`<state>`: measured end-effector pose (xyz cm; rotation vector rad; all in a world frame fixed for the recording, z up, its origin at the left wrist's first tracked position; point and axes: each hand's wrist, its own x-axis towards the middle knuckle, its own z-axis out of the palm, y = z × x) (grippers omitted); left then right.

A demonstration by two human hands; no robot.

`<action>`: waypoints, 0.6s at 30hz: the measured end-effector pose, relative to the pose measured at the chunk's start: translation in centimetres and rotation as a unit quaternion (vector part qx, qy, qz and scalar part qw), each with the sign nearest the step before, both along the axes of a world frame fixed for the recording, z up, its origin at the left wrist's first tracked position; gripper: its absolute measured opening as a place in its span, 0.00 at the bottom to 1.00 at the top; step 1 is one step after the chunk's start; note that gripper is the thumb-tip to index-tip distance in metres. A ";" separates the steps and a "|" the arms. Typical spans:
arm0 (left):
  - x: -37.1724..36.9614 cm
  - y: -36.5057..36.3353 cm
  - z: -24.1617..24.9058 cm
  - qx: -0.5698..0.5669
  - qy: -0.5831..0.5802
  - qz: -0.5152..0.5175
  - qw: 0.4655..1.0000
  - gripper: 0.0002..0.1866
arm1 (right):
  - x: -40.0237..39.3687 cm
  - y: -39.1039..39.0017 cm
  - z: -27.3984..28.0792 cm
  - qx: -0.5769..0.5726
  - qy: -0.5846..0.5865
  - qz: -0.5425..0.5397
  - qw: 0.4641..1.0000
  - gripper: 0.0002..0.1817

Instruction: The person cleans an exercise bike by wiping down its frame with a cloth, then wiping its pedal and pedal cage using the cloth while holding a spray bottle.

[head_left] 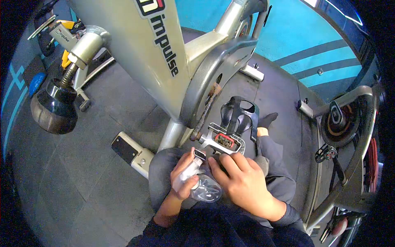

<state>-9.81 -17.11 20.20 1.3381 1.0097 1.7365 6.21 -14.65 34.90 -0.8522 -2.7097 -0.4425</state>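
A clear spray bottle (206,189) with a white and dark nozzle is in my left hand (183,179), its fingers wrapped round the neck. My right hand (242,181) is just right of the bottle, at the near edge of the bike pedal (224,142). Its fingers are bent, and a greyish cloth (261,164) shows partly beside them. The pedal has a metal frame, a red-edged centre and a black toe cage (238,115). It joins a rusty crank arm (203,117) on the exercise bike.
The bike's large grey frame (144,49) rises ahead, with its floor foot (131,152) to the left. A black knob (55,107) hangs at the far left. Another bike (341,164) stands at the right. My legs are folded under my hands on dark floor tiles (82,173).
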 end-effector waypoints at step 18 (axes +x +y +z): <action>0.1 -0.1 0.0 -0.024 -0.084 -0.059 0.994 0.38 | 1.0 -0.5 -0.8 0.016 0.007 -0.004 1.000 0.22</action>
